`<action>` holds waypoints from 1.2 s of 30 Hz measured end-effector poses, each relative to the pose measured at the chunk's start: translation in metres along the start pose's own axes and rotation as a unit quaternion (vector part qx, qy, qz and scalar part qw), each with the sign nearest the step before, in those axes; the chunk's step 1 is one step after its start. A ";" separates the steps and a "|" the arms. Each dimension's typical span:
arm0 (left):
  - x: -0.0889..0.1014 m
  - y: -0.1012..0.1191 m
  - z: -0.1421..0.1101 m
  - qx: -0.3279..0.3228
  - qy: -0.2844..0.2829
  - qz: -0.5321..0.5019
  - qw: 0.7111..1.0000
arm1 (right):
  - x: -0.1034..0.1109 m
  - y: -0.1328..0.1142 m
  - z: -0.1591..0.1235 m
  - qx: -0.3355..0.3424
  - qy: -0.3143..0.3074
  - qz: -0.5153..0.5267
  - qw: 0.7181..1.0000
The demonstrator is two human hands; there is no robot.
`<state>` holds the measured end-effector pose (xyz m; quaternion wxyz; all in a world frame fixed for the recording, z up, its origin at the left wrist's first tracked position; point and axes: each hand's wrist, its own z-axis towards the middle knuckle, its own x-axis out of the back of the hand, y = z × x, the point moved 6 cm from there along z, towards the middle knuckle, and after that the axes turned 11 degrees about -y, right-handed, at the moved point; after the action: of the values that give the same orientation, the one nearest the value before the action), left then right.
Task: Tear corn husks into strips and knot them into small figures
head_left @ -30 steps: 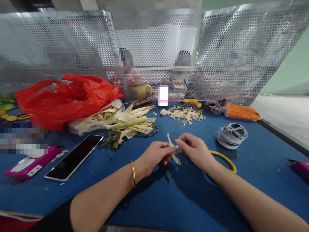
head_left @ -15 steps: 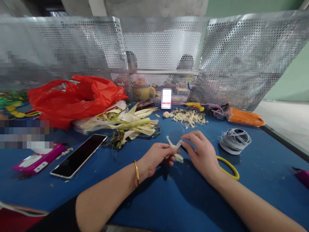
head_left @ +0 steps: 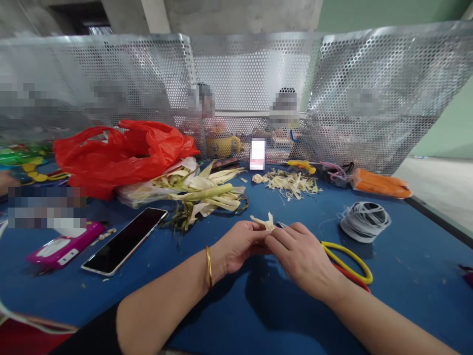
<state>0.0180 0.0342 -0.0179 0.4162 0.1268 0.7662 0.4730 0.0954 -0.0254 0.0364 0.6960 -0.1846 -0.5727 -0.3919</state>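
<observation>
My left hand, with a gold bangle at the wrist, is closed in a pinch on a small pale strip of corn husk. Its split ends stick up above the fingers. My right hand meets it from the right, fingers bent and pressed to the lower part of the same husk; its fingertips are partly hidden. Scissors with a yellow and red handle show beside and below my right wrist, and a metal tip peeks out past the knuckles.
Loose corn husks and a red plastic bag lie at left-centre, husk scraps behind my hands. A black-screened phone and magenta device are left, a thread reel right. Perforated metal panels border the back; people sit beyond.
My right hand has come down and left against my left hand, onto the husk. More of the red scissors handle shows. The whole view has shifted slightly.
</observation>
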 end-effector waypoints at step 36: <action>0.001 0.010 -0.005 -0.021 0.071 0.084 0.994 | -0.005 0.043 -0.009 -0.196 -0.002 0.233 0.952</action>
<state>0.0115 0.0369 -0.0092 0.3222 0.1484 0.7700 0.5303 0.1336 -0.0031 0.0372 0.7170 -0.4466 -0.4273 -0.3224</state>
